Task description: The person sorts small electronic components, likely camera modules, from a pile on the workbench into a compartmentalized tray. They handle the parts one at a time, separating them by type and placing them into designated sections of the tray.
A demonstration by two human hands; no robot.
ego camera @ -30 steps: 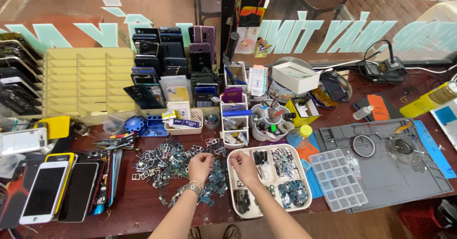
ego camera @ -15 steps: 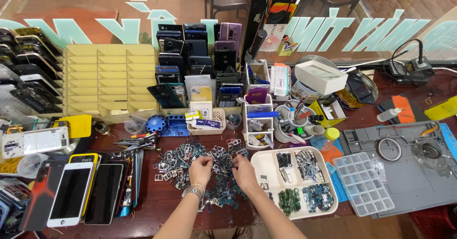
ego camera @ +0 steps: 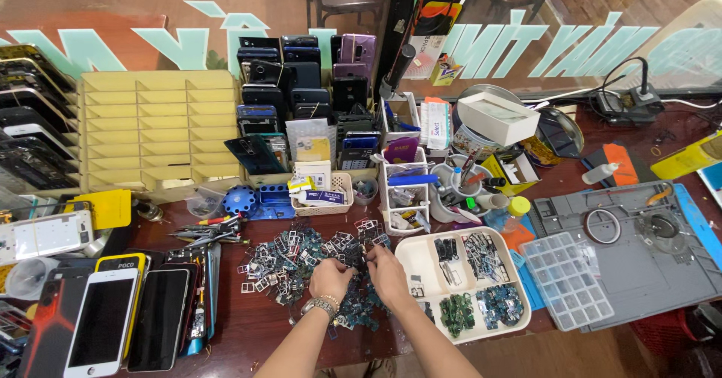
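Under the fingers [ego camera: 359,261] lies a heap of small parts [ego camera: 301,254], silvery grey and teal-blue, on a dark reddish-brown worktop [ego camera: 248,325]. Just right of the fingers sits a cream tray [ego camera: 410,258] holding black, green and, it seems, blue pieces; beyond them stands a pale yellow rack [ego camera: 158,126].

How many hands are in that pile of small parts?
2: left hand in mid pile, right hand at its right edge beside the cream tray. No others show.

A dark reddish wooden workbench [ego camera: 248,325] fills the lower view. At twelve o'clock a glass shopfront window [ego camera: 526,32] runs along its far edge, bearing large pale teal lettering. Through the glass, daylight falls on a brown tiled pavement [ego camera: 98,2], and a chair's legs [ego camera: 338,2] show at twelve o'clock.
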